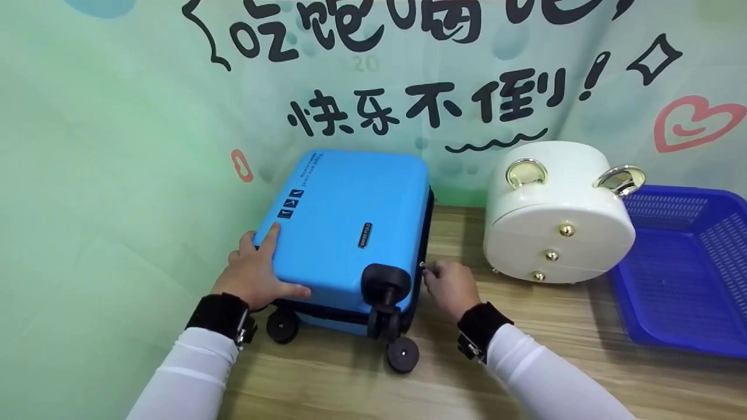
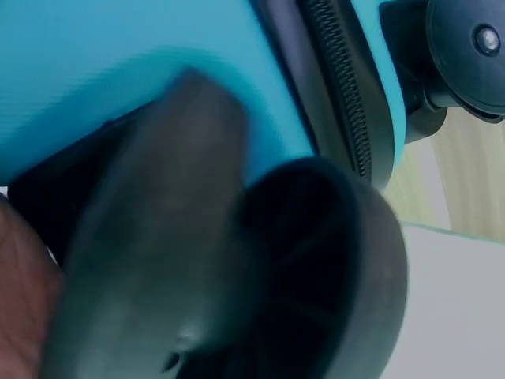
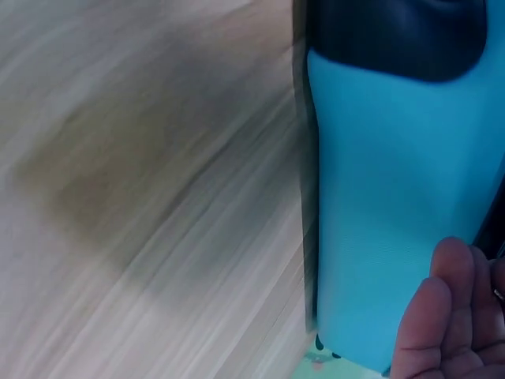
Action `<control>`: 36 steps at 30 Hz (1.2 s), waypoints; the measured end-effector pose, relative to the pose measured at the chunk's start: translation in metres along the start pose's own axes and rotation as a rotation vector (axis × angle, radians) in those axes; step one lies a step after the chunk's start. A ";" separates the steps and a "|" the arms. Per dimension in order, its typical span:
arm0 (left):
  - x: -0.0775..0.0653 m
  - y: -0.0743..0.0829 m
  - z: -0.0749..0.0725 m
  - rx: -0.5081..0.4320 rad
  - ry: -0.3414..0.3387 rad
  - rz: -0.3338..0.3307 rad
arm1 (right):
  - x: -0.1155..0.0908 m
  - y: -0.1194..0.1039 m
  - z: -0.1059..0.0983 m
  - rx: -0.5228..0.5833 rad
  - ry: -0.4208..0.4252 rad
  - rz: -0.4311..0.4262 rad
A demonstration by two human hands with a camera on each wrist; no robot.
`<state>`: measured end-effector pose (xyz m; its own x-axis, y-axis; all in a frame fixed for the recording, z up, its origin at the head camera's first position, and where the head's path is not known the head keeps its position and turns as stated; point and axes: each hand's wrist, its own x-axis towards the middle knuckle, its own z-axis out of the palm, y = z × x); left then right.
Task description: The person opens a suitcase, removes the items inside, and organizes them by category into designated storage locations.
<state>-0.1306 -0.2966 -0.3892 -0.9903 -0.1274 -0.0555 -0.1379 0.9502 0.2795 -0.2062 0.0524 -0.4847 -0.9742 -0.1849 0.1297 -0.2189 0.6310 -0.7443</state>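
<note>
A small blue hard-shell suitcase (image 1: 338, 204) lies flat on the table, its black wheels toward me. My left hand (image 1: 254, 274) rests on its near left corner, thumb and fingers spread over the shell. At the right side, my right hand (image 1: 452, 286) pinches a small metal zipper pull (image 1: 422, 265) on the black zipper seam. In the right wrist view the curled fingers of the right hand (image 3: 454, 324) are beside the blue side of the suitcase (image 3: 387, 197). The left wrist view has the zipper (image 2: 339, 71) and a blurred wheel (image 2: 323, 260) up close.
A white rounded case (image 1: 560, 204) with gold ear-like parts and gold knobs stands right of the suitcase. Beyond it is a blue plastic basket (image 1: 671, 309). A printed green cloth (image 1: 146, 146) hangs behind and at the left of the wooden table (image 1: 327, 385).
</note>
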 end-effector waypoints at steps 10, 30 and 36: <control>-0.007 0.030 0.016 0.027 0.142 -0.001 | 0.003 0.009 -0.013 -0.098 0.041 0.015; -0.018 0.049 0.033 0.037 0.216 -0.052 | -0.018 0.013 -0.021 -0.055 0.071 0.064; -0.022 0.043 0.033 0.037 0.238 -0.060 | -0.032 0.010 -0.016 -0.008 0.042 0.065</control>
<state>-0.1140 -0.2432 -0.4075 -0.9571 -0.2435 0.1570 -0.2006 0.9480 0.2472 -0.1783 0.0765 -0.4860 -0.9878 -0.1112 0.1089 -0.1551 0.6464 -0.7471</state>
